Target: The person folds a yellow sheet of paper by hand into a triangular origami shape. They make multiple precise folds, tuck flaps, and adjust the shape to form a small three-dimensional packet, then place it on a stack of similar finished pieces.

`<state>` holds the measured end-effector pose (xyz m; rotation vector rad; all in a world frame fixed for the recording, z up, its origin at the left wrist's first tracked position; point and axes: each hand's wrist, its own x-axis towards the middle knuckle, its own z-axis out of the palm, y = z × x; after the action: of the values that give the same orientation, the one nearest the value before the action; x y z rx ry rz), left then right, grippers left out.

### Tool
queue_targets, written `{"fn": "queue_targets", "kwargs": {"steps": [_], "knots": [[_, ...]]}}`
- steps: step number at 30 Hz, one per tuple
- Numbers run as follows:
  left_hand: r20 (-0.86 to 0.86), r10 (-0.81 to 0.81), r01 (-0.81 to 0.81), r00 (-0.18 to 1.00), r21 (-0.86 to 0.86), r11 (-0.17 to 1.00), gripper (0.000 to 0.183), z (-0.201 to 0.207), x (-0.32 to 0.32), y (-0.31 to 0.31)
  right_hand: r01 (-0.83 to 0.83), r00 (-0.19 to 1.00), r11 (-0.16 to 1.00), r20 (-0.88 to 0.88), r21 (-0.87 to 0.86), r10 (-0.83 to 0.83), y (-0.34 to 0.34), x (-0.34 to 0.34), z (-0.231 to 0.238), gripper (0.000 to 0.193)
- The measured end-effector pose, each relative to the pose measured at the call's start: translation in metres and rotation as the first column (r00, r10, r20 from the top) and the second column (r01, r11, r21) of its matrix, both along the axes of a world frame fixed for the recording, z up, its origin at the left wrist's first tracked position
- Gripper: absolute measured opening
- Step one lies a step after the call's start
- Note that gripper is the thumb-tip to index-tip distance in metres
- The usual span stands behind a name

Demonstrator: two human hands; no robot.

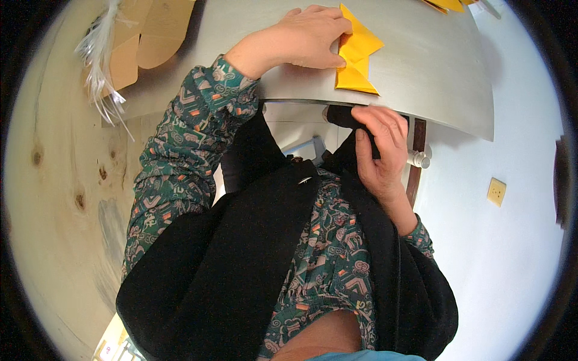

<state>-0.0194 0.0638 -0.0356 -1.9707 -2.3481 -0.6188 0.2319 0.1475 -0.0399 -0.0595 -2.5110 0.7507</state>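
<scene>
Head view. The left hand (310,36) lies flat on the grey bench (433,66), fingers spread and pressing the folded yellow paper (357,54); its grip is a flat hold-down, not closed around anything. The paper sits at the far side of the picture, its lower corner close to the near edge of the bench, just above the right hand (380,150). The right hand is below the bench edge, fingers curled against a dark piece (343,115) at the black garment; whether that grip is actually closed on it I cannot tell.

Risks, as judged:
- Only one hand bears on the paper. If the pressure shifts, the fold could spring open or the crease could set crooked.
- The paper's point is near the bench edge; a sideways push could slide it off.
- The right hand is occupied low down, so it cannot steady the sheet at once.

Not verifiable:
- The part of the paper under the left fingers is covered, so the fold there is not seen.
- More yellow paper (448,5) at the far edge is cut off by the frame.
- The brown cardboard (150,36) and the white plastic strips (102,66) at the far left are bent by the lens, and their extent is unclear.
</scene>
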Motion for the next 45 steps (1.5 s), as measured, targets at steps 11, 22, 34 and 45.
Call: {"fn": "queue_targets", "kwargs": {"steps": [11, 22, 34, 45], "knots": [[0.041, 0.038, -0.037, 0.998, -0.030, 0.999, 0.046, -0.002, -0.001, -0.002, -0.015, 0.972, 0.958, 0.230, 0.288, -0.053, -0.001, -0.028, 0.009, 0.051], [0.052, 0.096, -0.090, 0.994, -0.097, 0.991, 0.048, -0.007, 0.001, -0.001, -0.032, 0.957, 0.959, 0.285, 0.283, -0.053, -0.003, -0.029, 0.014, 0.055], [0.046, 0.110, -0.105, 0.993, -0.100, 0.989, 0.049, -0.009, 0.001, -0.002, -0.045, 0.942, 0.948, 0.329, 0.314, -0.064, -0.005, -0.030, 0.017, 0.063], [0.063, 0.067, -0.063, 0.996, -0.063, 0.996, 0.051, -0.011, -0.004, -0.003, -0.076, 0.940, 0.940, 0.339, 0.331, -0.043, 0.001, -0.034, 0.018, 0.056]]}}
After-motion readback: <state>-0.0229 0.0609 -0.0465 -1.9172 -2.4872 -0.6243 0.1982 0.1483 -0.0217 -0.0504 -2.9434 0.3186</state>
